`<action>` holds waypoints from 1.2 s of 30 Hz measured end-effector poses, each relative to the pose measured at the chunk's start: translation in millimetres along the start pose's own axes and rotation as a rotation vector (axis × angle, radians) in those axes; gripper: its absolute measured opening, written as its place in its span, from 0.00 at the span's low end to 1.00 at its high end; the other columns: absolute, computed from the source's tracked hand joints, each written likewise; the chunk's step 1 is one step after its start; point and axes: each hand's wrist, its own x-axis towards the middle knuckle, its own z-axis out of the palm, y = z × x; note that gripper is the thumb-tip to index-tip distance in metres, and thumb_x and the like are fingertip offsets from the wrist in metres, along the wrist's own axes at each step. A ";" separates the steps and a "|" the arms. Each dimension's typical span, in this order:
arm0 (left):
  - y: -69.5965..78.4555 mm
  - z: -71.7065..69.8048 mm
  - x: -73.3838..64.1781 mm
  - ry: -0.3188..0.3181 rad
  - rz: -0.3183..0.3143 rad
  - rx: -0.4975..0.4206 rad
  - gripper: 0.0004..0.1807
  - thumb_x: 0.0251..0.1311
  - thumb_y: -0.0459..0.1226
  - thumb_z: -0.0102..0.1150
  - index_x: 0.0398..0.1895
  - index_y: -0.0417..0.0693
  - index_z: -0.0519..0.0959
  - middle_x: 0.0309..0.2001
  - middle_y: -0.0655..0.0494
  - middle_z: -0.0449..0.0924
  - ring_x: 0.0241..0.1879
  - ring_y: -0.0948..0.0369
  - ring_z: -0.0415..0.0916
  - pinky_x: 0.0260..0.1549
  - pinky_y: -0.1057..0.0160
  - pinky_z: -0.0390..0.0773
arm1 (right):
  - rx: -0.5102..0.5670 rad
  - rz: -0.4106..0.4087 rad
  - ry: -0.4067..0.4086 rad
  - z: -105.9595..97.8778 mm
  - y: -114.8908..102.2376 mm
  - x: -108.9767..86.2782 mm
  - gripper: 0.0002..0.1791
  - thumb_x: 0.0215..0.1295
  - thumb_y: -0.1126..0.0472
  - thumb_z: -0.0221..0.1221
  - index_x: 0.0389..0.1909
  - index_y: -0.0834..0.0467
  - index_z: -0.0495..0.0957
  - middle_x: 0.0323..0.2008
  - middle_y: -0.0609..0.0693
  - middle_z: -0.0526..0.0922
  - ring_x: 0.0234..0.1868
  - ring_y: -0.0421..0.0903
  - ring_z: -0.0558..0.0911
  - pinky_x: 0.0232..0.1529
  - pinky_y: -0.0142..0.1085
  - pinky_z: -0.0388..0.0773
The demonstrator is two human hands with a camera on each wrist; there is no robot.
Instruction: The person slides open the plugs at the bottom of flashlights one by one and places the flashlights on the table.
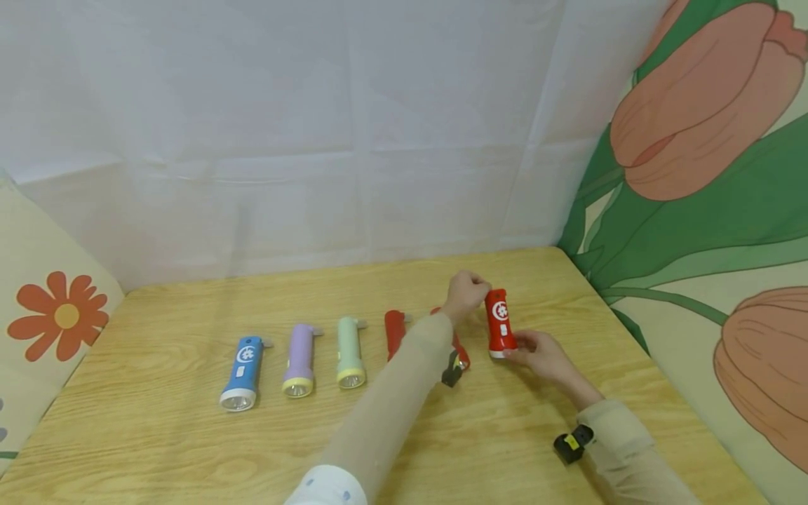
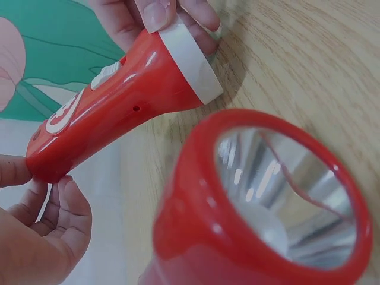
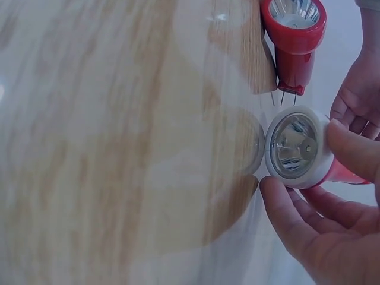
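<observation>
A red flashlight [image 1: 496,322] with a white head rim and a white logo is held between both hands at the right of the table. My left hand [image 1: 463,298] pinches its tail end, with thumb and fingers on either side of the tail in the left wrist view. At the other end, my right hand [image 1: 544,359] grips the white rim [image 3: 325,139], lens facing that wrist camera. Close beside it lies an all-red flashlight [image 2: 202,231], partly hidden by the left forearm in the head view. Prongs stick out from its tail in the right wrist view.
Leftward in a row lie another red flashlight [image 1: 394,330], a green one [image 1: 348,347], a purple one [image 1: 301,354] and a blue one [image 1: 246,365]. They rest on a wood-grain table [image 1: 158,435], with a white sheet [image 1: 284,140] behind and a flowered cloth [image 1: 688,231] at the right.
</observation>
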 end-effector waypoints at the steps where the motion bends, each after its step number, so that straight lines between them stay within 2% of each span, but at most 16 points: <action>1: -0.1 -0.1 0.0 0.004 0.005 0.001 0.07 0.52 0.32 0.56 0.27 0.38 0.81 0.17 0.58 0.71 0.17 0.65 0.65 0.15 0.71 0.66 | 0.004 -0.001 -0.003 0.1 -0.4 -0.2 0.25 0.59 0.61 0.60 0.51 0.75 0.68 0.46 0.67 0.76 0.43 0.54 0.77 0.41 0.43 0.75; 8: 0.9 1.3 -0.5 0.017 0.026 -0.007 0.06 0.51 0.32 0.57 0.27 0.39 0.82 0.20 0.58 0.73 0.21 0.65 0.66 0.19 0.71 0.67 | 0.023 -0.011 -0.002 -0.1 0.1 0.4 0.26 0.58 0.62 0.61 0.51 0.75 0.68 0.45 0.67 0.76 0.42 0.55 0.78 0.39 0.40 0.76; 18: 1.4 4.9 -1.0 0.005 0.044 -0.048 0.06 0.52 0.33 0.59 0.29 0.38 0.82 0.25 0.54 0.79 0.25 0.65 0.70 0.24 0.71 0.71 | 0.013 -0.027 -0.007 -1.3 6.8 3.7 0.26 0.57 0.60 0.62 0.51 0.74 0.69 0.45 0.67 0.76 0.43 0.56 0.78 0.41 0.43 0.76; 26: 2.0 4.3 -5.0 -0.006 0.093 -0.073 0.05 0.50 0.32 0.58 0.27 0.38 0.82 0.22 0.57 0.77 0.23 0.66 0.67 0.22 0.72 0.68 | 0.006 -0.049 -0.019 -2.1 8.2 4.8 0.27 0.55 0.61 0.63 0.50 0.75 0.69 0.45 0.67 0.76 0.43 0.56 0.78 0.43 0.45 0.76; 31: 3.5 4.8 -8.0 -0.015 0.094 -0.077 0.05 0.51 0.32 0.59 0.27 0.39 0.82 0.23 0.57 0.77 0.23 0.66 0.67 0.22 0.71 0.68 | 0.007 -0.043 -0.026 -2.7 8.8 5.4 0.27 0.55 0.60 0.63 0.51 0.74 0.70 0.45 0.66 0.77 0.43 0.55 0.78 0.43 0.45 0.75; 36: 5.2 6.2 -11.0 -0.015 0.080 -0.101 0.03 0.50 0.32 0.61 0.25 0.40 0.82 0.22 0.58 0.77 0.23 0.66 0.67 0.22 0.71 0.68 | 0.026 -0.086 -0.041 -4.3 9.1 5.1 0.27 0.54 0.62 0.64 0.50 0.75 0.70 0.44 0.67 0.77 0.42 0.57 0.79 0.42 0.45 0.76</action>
